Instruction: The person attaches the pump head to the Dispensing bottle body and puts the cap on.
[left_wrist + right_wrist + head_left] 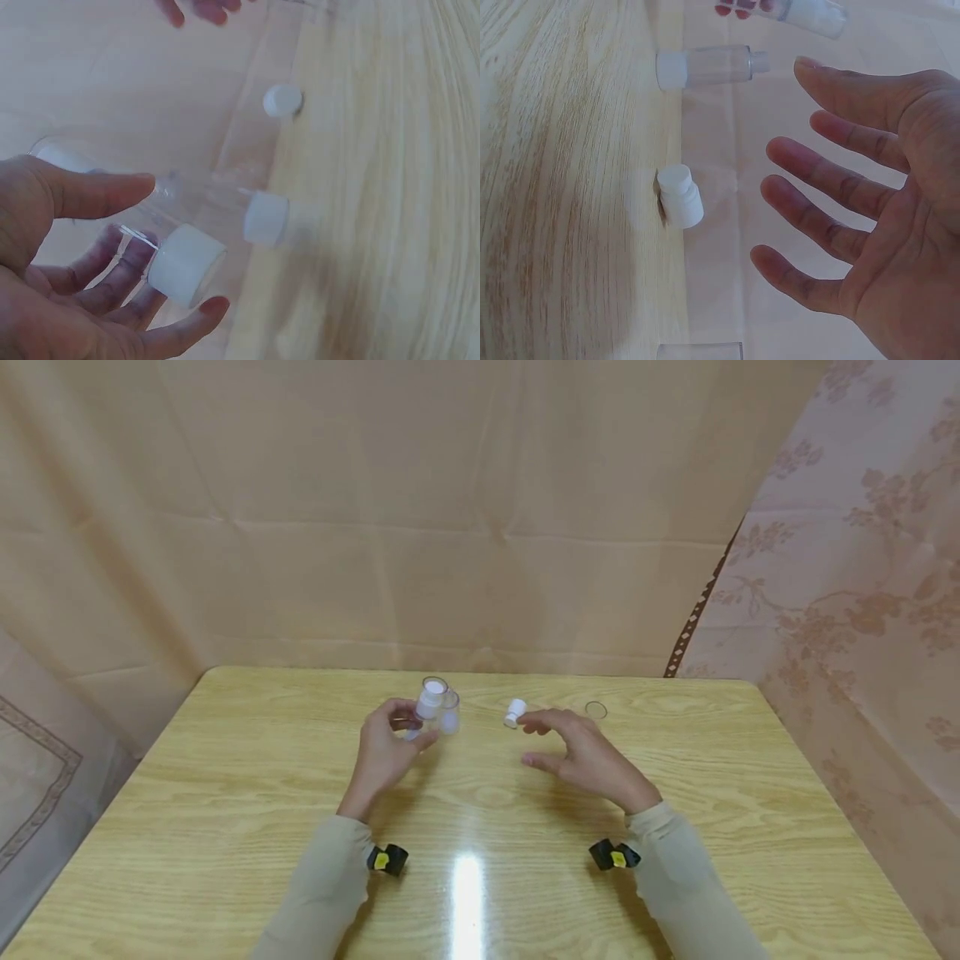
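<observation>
While both forearms are reaching over a yellow wood-grain table point(495, 802), a bare left hand point(382, 753) is gripping a clear plastic cylindrical bottle with white ends point(431, 700), the thumb bracing one side and the curled fingers cradling the other, so the smooth barrel is probably being kept from slipping. A bare right hand point(588, 756) is hovering empty, its fingers spread and its thumb well apart, seemingly leaving room for something narrow. Just beyond its fingertips, a small white plastic bottle with a narrower cap point(681, 202) is apparently lying on its side on the table. Near the gripped bottle, a second clear bottle with a white base and slim neck point(714, 66) is standing upright, its flat base bearing it. Farther right, a clear cylindrical piece with a dark-looking rim point(596, 710) is resting alone.
</observation>
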